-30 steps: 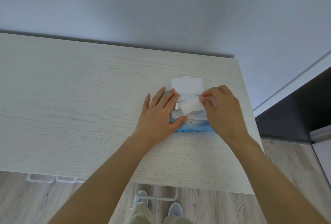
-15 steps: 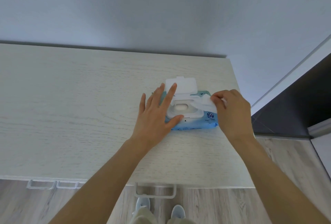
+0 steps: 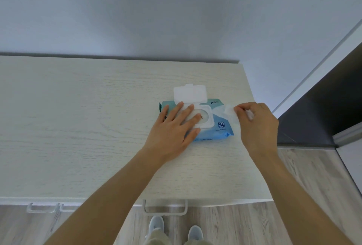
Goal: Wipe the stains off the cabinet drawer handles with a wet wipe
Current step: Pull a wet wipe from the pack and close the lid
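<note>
At the counter's (image 3: 78, 127) near edge, below and left of both hands, two pale drawer handles (image 3: 42, 208) jut out, with a third handle (image 3: 164, 208) under the left forearm; none is wiped yet, and any stains are too small to see. The left hand (image 3: 174, 127) lies flat on the blue wipe pack (image 3: 215, 129), fingers (image 3: 188, 110) straight and spread over the dispenser frame, the lid (image 3: 189, 93) flipped open just beyond them. To their right, the right hand (image 3: 256, 125) pinches the wet wipe (image 3: 228, 112) between thumb and curled fingers (image 3: 238, 110), the sheet stretched toward the pack; whether its tail is free of the opening is hidden. If the left hand lifts early, the pack may drag along. A sharp tug could tear the sheet or draw out a second one, and an open lid would dry the rest.
</note>
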`<action>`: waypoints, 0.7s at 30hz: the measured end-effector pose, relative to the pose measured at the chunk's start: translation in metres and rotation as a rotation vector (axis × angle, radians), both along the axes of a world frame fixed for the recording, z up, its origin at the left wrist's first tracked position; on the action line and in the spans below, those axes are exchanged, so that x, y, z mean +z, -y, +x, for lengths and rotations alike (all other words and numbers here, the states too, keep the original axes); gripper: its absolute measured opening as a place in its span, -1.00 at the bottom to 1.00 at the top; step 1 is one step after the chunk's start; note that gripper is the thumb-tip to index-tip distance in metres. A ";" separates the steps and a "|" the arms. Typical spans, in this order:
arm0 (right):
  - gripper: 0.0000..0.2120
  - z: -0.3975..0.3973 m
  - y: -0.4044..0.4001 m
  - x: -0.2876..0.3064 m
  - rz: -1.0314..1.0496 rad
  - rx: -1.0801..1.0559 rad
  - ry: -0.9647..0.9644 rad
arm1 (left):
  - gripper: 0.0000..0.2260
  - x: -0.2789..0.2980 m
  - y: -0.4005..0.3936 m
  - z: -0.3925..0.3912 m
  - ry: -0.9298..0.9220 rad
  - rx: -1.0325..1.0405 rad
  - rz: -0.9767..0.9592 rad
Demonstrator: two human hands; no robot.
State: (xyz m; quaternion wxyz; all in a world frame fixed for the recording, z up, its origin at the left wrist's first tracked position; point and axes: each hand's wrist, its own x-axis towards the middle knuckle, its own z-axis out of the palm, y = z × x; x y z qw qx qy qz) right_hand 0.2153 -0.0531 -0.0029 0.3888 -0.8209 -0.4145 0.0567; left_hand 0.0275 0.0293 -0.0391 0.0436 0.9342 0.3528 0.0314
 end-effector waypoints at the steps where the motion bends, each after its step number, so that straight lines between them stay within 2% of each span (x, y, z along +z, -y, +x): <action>1: -0.88 0.000 -0.001 0.001 0.010 -0.002 -0.008 | -0.39 0.002 -0.001 0.000 0.001 -0.007 0.013; 3: -0.93 -0.003 -0.003 0.003 0.028 0.021 -0.028 | -0.48 0.006 -0.004 0.001 0.038 -0.005 0.030; 6: -0.93 -0.008 -0.006 0.002 0.040 0.066 -0.025 | -0.63 0.011 -0.014 0.008 0.225 -0.010 0.037; 8: -0.93 -0.010 -0.008 0.000 0.042 0.088 -0.017 | -0.52 0.016 -0.026 0.017 0.239 0.021 0.030; 10: -0.93 -0.011 -0.010 -0.003 0.043 0.109 -0.015 | -0.37 0.018 -0.043 0.027 0.162 0.112 -0.021; 15: -0.95 -0.010 -0.011 -0.007 0.024 0.142 -0.012 | -0.30 0.020 -0.072 0.047 0.049 0.263 -0.198; 17: -0.95 -0.009 -0.010 -0.005 0.037 0.135 -0.018 | -0.26 0.025 -0.069 0.046 0.058 0.252 -0.153; 19: -0.95 -0.008 -0.007 -0.001 0.067 0.124 -0.021 | -0.23 0.034 -0.055 0.038 0.129 0.214 -0.019; 21: -0.95 -0.006 -0.003 0.004 0.089 0.112 -0.025 | -0.35 0.034 -0.032 0.026 0.279 0.113 0.133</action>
